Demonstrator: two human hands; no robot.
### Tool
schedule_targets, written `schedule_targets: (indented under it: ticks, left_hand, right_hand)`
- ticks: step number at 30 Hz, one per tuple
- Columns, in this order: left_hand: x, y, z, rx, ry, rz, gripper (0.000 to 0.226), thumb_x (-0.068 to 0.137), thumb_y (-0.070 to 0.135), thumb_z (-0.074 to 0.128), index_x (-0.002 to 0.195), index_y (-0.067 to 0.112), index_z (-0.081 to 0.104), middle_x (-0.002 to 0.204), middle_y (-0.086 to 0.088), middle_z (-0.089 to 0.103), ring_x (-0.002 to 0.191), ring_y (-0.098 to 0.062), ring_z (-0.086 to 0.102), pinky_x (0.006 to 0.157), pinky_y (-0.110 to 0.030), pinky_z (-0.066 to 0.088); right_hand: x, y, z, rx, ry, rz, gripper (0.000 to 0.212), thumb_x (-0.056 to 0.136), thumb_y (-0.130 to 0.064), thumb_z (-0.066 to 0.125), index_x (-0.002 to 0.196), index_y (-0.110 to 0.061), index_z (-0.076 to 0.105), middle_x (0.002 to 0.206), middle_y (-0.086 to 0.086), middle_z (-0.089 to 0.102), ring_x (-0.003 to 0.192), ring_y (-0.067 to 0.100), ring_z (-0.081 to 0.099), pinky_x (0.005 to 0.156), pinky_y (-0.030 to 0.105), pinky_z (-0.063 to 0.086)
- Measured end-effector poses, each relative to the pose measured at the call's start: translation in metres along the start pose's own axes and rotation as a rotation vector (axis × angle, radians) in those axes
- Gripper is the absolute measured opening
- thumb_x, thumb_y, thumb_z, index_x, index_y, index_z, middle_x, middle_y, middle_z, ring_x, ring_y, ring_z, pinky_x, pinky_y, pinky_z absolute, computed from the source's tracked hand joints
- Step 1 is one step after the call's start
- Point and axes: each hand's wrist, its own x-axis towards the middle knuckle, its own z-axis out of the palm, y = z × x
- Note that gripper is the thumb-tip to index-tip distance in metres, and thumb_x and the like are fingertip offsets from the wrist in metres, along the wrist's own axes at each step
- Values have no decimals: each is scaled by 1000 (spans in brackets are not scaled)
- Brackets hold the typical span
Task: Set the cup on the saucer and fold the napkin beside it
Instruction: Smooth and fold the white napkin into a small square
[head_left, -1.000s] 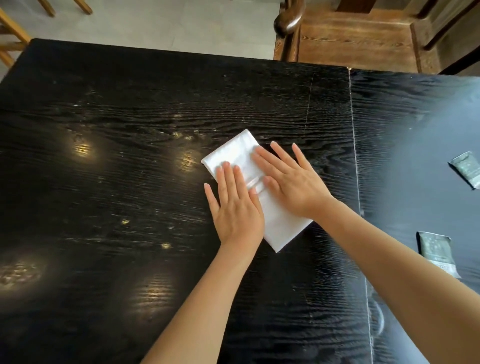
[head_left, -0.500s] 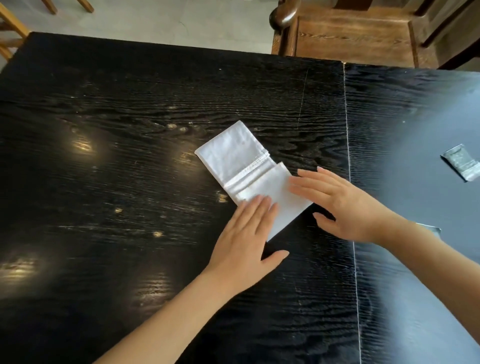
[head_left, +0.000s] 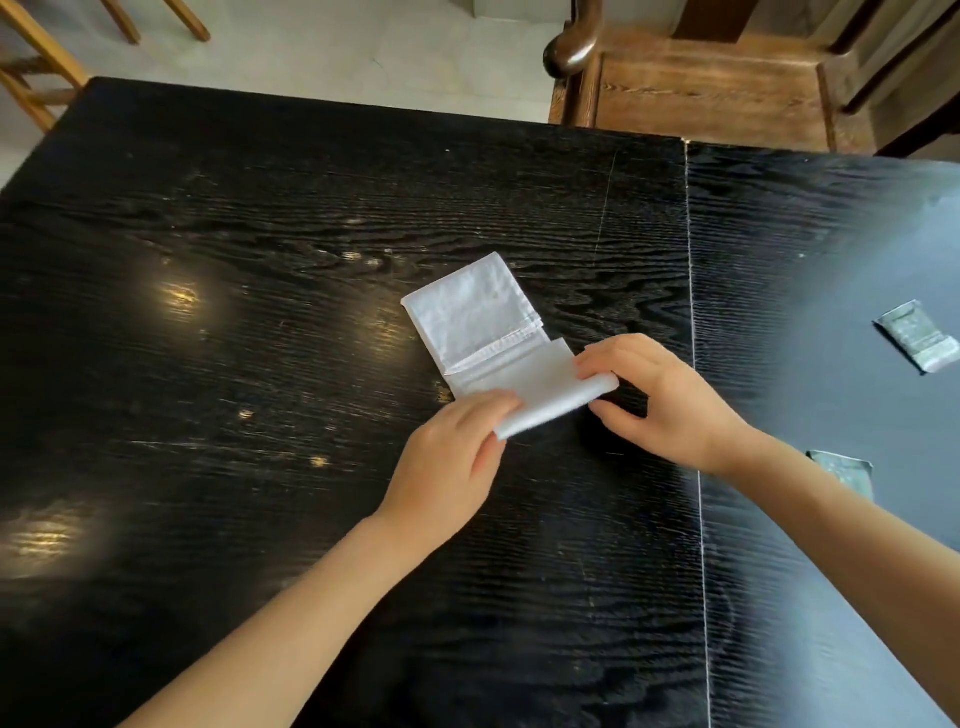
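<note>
A white cloth napkin (head_left: 480, 325) lies folded into a long strip on the black wooden table (head_left: 260, 364), near its middle. The strip's near end is lifted off the table. My left hand (head_left: 447, 462) pinches its near left corner between thumb and fingers. My right hand (head_left: 660, 400) pinches the near right corner. The far half of the napkin lies flat, with a stitched hem across it. No cup or saucer is in view.
Two small grey foil packets lie on the right table section, one (head_left: 919, 335) at the far right and another (head_left: 844, 470) partly behind my right forearm. A wooden armchair (head_left: 701, 83) stands beyond the table's far edge, and light wooden chair legs (head_left: 41, 67) show at top left.
Both hands slid from pressing flat on the napkin down to its near end. They now pinch the near corners and have raised that end off the table.
</note>
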Motion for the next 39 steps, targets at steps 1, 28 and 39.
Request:
schedule_targets:
  ticks: [1,28,39]
  left_hand:
    - [2,-1,-7,-103,36,-56,30,87,16,54,115,11,64,111,-1,69,105,-5,56,93,-6,36]
    - [99,-42,-1,-76,413,-759,22,100,29,35,99,9,46,65,11,41,59,-11,47,49,-23,33]
    - [105,-49,3,230,360,-728,33,96,19,45,128,14,41,118,-7,50,103,-21,51,66,-26,40]
  right_hand:
    - [4,-2,-1,48,-11,41,34,82,-23,63,116,-21,58,118,-6,59,114,10,50,102,23,37]
    - [106,-50,65,-118,380,643,26,97,-28,37,89,-8,52,68,9,62,61,29,56,58,37,39]
    - [111,-34,80,-313,579,566,13,90,-15,50,94,-7,59,92,10,60,87,30,51,74,39,39]
